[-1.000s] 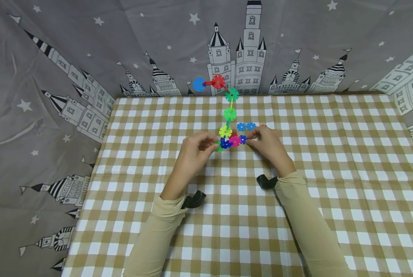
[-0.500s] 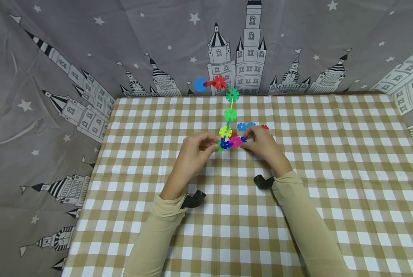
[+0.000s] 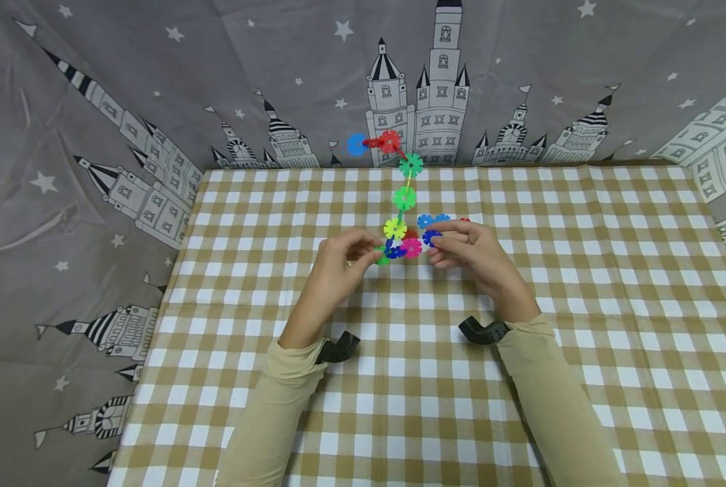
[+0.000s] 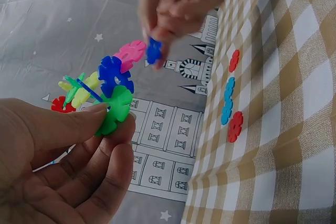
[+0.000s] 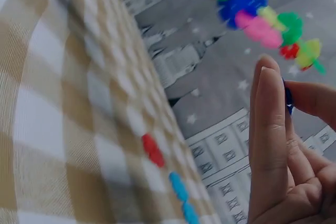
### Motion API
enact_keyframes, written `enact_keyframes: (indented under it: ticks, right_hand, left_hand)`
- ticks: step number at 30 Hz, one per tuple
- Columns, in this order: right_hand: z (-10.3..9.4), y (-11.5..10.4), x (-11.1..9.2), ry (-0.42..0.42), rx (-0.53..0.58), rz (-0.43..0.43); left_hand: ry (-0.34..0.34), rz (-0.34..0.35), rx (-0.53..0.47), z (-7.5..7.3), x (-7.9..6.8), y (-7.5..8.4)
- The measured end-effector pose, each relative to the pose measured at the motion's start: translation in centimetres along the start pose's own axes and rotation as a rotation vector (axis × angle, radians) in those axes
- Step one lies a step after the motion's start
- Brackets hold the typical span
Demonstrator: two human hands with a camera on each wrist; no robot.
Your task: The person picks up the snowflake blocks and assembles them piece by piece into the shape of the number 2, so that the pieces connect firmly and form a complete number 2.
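My left hand [image 3: 345, 260] pinches a green snowflake disc [image 4: 118, 109] between thumb and fingers. That disc sits at the near end of a chain of notched plastic discs, raised over the table. Dark blue discs [image 4: 113, 74] join it to a pink disc [image 3: 411, 248]; from there a yellow disc [image 3: 395, 228], green discs [image 3: 404, 197], a red disc [image 3: 390, 141] and a light blue disc [image 3: 357, 144] run away from me. To the right, my right hand [image 3: 481, 260] holds a loose dark blue disc [image 4: 154, 51] between thumb and fingertips, a small gap from the pink one.
Beyond my right hand, two light blue discs [image 4: 228, 98] lie on the checked tablecloth [image 3: 582, 379], with a red disc [image 4: 234, 60] and another red disc [image 4: 235, 126] at either side. A grey castle-print curtain [image 3: 314, 61] hangs behind the table.
My right hand has drawn back to the right from the pink disc, its fingers less bent, and the dark blue disc in it has turned face up. The left hand has hardly moved.
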State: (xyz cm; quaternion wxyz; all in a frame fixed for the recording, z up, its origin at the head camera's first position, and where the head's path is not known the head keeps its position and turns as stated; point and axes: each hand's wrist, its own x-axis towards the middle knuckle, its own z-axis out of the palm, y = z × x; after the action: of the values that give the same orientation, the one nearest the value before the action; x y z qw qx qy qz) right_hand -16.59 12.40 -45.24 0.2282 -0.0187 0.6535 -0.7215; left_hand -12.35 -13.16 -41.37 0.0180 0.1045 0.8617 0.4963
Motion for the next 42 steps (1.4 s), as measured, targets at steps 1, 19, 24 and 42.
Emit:
enact_keyframes:
  ticks: [1, 19, 24, 42]
  right_hand:
    - [0.0, -0.3, -0.3, -0.005, 0.025, 0.023]
    - [0.4, -1.3, -1.4, -0.071, 0.083, 0.108]
    - [0.3, -1.7, -1.7, -0.058, -0.050, 0.061]
    - [-0.1, -2.6, -2.7, -0.062, -0.269, 0.030]
  left_hand:
    - [-0.001, 0.001, 0.001, 0.0, 0.0, 0.0]
    - [-0.001, 0.020, -0.013, 0.1, 0.1, 0.2]
    - [-0.005, 0.047, -0.001, 0.1, 0.0, 0.3]
    - [-0.029, 0.098, 0.017, 0.5, -0.3, 0.5]
